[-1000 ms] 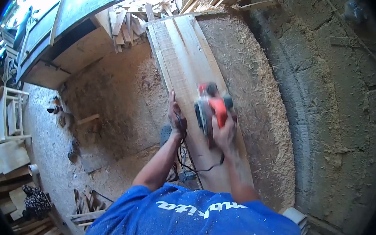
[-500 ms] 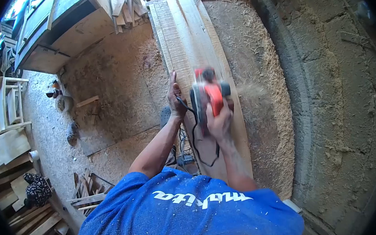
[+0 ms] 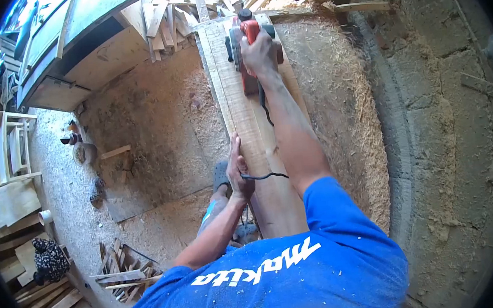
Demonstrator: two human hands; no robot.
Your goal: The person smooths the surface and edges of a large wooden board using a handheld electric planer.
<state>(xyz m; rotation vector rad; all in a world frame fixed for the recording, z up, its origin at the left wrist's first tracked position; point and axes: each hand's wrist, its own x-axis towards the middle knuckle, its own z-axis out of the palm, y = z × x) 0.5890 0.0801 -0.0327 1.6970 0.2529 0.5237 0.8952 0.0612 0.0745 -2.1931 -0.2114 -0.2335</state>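
Note:
A long wooden board (image 3: 243, 116) stretches away from my body. My right hand (image 3: 260, 53) is wrapped round the handle of a red and black electric planer (image 3: 250, 84), which rests on the board near its far end. At the board's left edge, lower down, is my left hand (image 3: 238, 171). Its index finger points forward along the edge, while the other fingers curl round the black power cord (image 3: 269, 175). Part of the cord trails from the planer's rear and is hidden under my right forearm.
Wood offcuts (image 3: 167, 20) pile up beyond the board's far end. A bench-like cabinet (image 3: 97, 52) stands at upper left. Wood shavings (image 3: 368, 137) lie along the right. Scrap wood (image 3: 122, 276) and a small wooden frame (image 3: 14, 145) are on the left.
My right hand has pushed the planer forward along the board, from the middle to the far end. My left hand has slid back toward me along the board's edge.

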